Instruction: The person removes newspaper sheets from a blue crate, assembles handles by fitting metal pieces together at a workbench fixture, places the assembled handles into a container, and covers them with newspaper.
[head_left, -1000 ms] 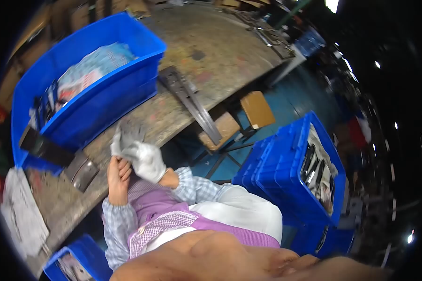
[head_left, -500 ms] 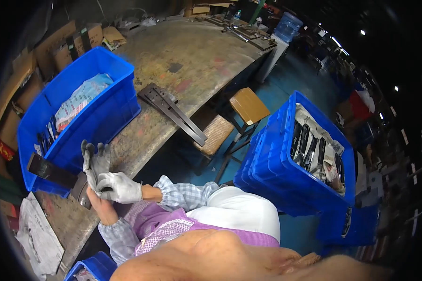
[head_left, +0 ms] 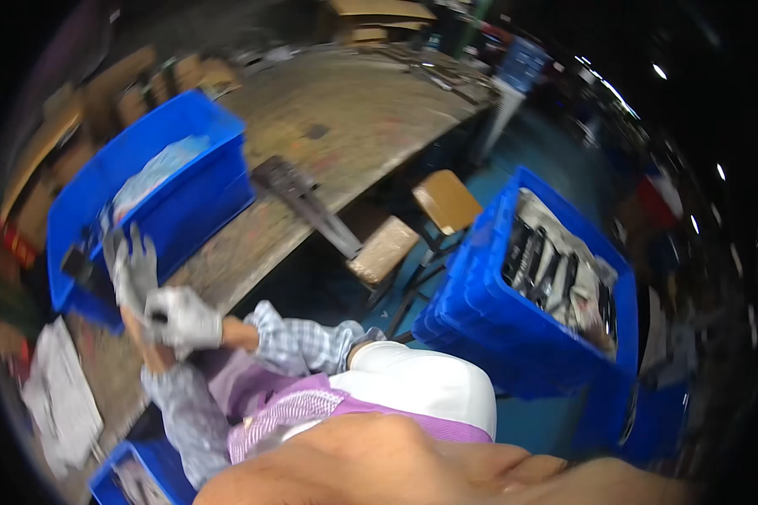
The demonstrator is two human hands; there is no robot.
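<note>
My left hand (head_left: 130, 265) is raised with its fingers spread, in a grey-white work glove; the bare wrist shows below the glove. My right hand (head_left: 184, 318), in a white glove with a dark spot on it, is closed at the lower edge of the left glove, by the wrist. Both hands are blurred. Just behind them stands a blue bin (head_left: 198, 198) with printed paper or plastic sheets (head_left: 162, 175) inside. A dark metal block (head_left: 80, 268) is close to the left fingers, partly hidden.
A long dark metal piece (head_left: 307, 206) juts over the edge of the worn workbench (head_left: 370, 109). To the right, stacked blue crates (head_left: 472, 295) hold black-handled parts (head_left: 547, 265). Two stools (head_left: 446, 202) stand between. Another blue bin (head_left: 156, 459) and a white sheet (head_left: 59, 400) are lower left.
Both hands have shifted left and slightly up, nearer the blue bin. The left fingers are now straighter and more spread. The right hand stays at the left glove's cuff.
</note>
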